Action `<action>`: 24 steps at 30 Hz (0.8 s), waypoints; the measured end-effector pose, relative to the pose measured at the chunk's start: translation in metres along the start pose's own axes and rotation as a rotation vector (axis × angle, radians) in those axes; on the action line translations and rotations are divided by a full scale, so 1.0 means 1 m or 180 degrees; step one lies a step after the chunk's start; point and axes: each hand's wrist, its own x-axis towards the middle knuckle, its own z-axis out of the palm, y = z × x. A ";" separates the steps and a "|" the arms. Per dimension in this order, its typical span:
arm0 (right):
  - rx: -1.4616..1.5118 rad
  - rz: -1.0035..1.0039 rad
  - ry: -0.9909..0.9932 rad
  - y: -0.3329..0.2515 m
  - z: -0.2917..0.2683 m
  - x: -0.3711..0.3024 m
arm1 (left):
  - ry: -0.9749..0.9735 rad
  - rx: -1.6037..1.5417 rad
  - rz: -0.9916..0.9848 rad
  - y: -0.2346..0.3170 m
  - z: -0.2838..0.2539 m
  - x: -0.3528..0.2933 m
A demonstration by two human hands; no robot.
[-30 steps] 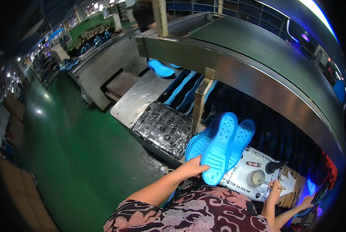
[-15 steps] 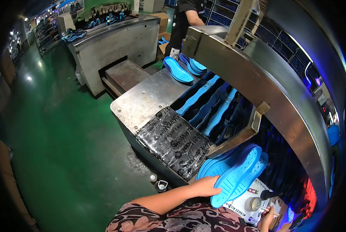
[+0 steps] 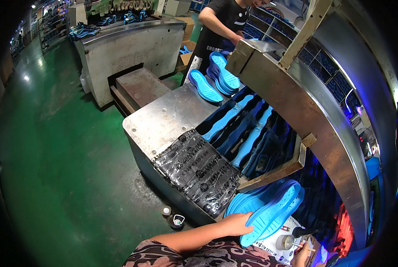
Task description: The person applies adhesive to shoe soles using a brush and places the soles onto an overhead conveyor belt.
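Note:
My left hand [image 3: 236, 224] grips light-blue shoe soles [image 3: 270, 218] at one end, two of them overlapping, their ridged faces upward. Behind these a stack of similar blue soles [image 3: 243, 203] rests against the machine. Low on the right, my right hand [image 3: 302, 255] pinches the thin handle of a brush [image 3: 300, 245]. Its far end is in a small round cup [image 3: 284, 242], whose contents I cannot make out. The cup stands on a white printed sheet [image 3: 266, 250], next to a dark object [image 3: 302, 232].
Blue soles [image 3: 230, 116] lie in rows under the curved metal hood [image 3: 305, 104]. A rusty bracket [image 3: 274, 174] projects over the belt. More soles [image 3: 204, 87] sit on the metal table [image 3: 156, 116], near a co-worker [image 3: 220, 27]. Bottles [image 3: 177, 221] stand on the green floor.
The view has shifted, showing more of the co-worker. My left hand still holds the soles, and my right hand keeps the brush at the cup.

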 end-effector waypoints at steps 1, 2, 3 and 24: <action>-0.0034 0.0045 -0.0007 -0.003 0.002 -0.003 | 0.0054 -0.0020 0.0006 0.000 0.002 0.000; -0.0106 0.0142 -0.0015 -0.005 0.003 -0.004 | 0.0107 -0.0039 0.0012 0.000 0.002 0.000; -0.0100 0.0135 0.0025 -0.006 0.004 -0.006 | 0.0104 -0.0035 0.0012 0.000 0.003 0.000; -0.0216 -0.0884 -0.0101 -0.081 0.087 -0.104 | 0.0196 0.0218 -0.0113 0.002 0.008 0.000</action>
